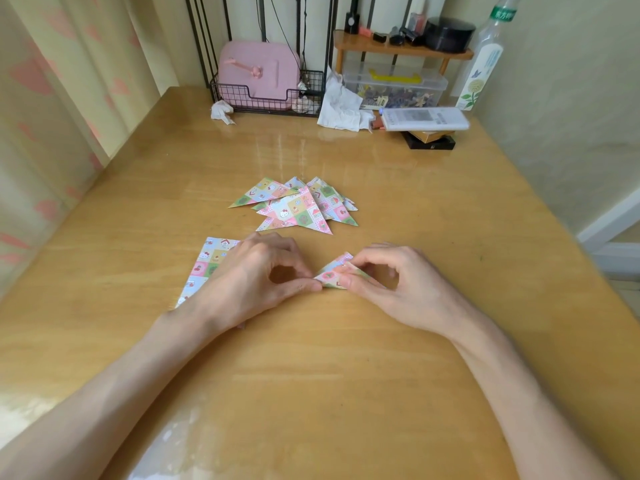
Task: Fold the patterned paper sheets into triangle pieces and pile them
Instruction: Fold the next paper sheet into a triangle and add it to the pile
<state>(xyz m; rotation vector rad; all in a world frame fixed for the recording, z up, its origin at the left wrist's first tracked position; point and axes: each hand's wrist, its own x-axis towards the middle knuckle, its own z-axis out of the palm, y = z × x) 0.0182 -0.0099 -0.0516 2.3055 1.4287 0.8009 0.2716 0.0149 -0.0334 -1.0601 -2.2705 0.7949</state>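
A small folded triangle of patterned paper lies on the wooden table between my hands. My left hand pinches its left tip with thumb and forefinger. My right hand pinches its right part, fingers curled over it. Under my left hand and wrist lies a stack of flat patterned sheets, partly hidden. Just beyond my hands sits a loose pile of several folded triangle pieces.
At the table's back stand a wire basket with a pink case, crumpled tissues, a clear plastic box, a white remote-like box, a small wooden shelf and a bottle. A curtain hangs left.
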